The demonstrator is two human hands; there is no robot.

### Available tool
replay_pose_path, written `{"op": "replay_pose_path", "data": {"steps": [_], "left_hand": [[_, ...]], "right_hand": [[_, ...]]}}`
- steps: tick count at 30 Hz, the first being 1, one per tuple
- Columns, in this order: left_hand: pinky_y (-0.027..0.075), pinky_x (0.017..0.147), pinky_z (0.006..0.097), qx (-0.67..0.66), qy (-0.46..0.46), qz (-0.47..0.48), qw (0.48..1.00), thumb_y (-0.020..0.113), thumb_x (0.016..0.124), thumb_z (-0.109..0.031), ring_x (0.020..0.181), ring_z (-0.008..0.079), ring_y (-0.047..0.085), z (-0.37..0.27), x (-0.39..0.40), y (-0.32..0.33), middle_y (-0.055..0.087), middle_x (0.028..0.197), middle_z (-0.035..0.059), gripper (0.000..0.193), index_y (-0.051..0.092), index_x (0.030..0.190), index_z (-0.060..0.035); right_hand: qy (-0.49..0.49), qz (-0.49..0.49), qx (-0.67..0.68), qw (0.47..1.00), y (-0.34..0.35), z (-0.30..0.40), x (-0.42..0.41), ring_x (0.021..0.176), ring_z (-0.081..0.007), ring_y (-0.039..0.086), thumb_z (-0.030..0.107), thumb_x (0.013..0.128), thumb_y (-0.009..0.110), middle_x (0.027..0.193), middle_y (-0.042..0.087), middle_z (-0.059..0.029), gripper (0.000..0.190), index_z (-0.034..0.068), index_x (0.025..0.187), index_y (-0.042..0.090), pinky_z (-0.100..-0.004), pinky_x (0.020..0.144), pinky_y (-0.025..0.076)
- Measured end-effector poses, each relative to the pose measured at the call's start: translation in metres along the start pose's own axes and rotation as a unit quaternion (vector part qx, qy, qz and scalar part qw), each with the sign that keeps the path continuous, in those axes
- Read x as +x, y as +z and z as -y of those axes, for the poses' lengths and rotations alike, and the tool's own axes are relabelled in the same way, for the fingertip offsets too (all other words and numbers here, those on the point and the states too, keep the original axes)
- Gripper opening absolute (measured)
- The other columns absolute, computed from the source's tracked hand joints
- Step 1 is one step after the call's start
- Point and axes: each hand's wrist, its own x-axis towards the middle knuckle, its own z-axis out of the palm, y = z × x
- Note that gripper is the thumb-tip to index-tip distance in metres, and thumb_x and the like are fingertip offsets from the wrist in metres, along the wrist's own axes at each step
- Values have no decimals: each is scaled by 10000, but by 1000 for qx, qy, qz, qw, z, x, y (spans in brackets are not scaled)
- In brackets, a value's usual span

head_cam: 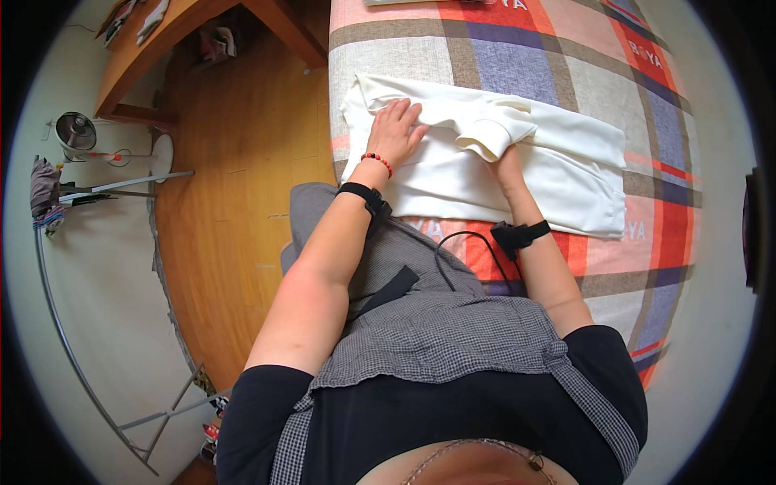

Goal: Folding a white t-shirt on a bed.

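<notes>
A white long garment, perhaps a sweatshirt, lies spread across a plaid bed cover, its length running left to right. My left hand rests palm down on its left part, thumb a little apart from the fingers, holding nothing. A red bead bracelet circles that wrist. Over the garment's middle, a folded sleeve-like piece stands raised and bunched. My right hand grips this piece from its near side; the fingers are hidden beneath the cloth.
The plaid bed cover extends around the garment. A black cable loops from my right wrist strap. Left of the bed are a wooden floor, a wooden desk, a fan and a metal rack.
</notes>
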Motion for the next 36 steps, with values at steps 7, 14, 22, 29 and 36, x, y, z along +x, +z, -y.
{"op": "replay_pose_path", "data": {"steps": [7,14,22,29,36], "left_hand": [[399,877,431,44,-115,-13,992,555,859,-239,1020,289,523,7,19,-11,585,1081,106,259,603,1077,-107],[384,853,420,65,-172,38,982,628,796,-247,977,271,522,13,27,-22,588,991,59,209,624,984,-157],[372,852,421,70,-148,24,986,617,805,-192,966,273,523,21,28,-15,599,941,72,163,590,958,-142],[373,864,415,77,-144,-2,987,599,810,-146,940,293,526,24,29,-9,599,920,82,146,591,953,-116],[425,784,418,-6,-7,-60,998,646,725,-128,911,291,530,-21,30,-5,576,949,93,151,618,872,-104]], "right_hand": [[-19,-90,-86,992,18,5,9,831,-345,638,99,769,613,866,651,-224,217,-51,925,623,-389,743,486],[47,-60,316,946,4,-3,4,1055,-181,543,155,869,571,1175,557,-75,391,64,1236,470,-325,882,451],[185,-19,299,936,-16,21,5,1075,-166,517,163,871,565,1189,549,-68,420,50,1263,463,-290,899,425],[92,58,109,988,-19,38,7,979,-181,576,161,821,619,1090,616,-82,381,16,1166,551,-301,832,462],[150,-84,-29,985,-51,5,-4,1066,-230,542,247,734,719,1125,574,-122,673,39,1296,414,-348,859,444]]}}
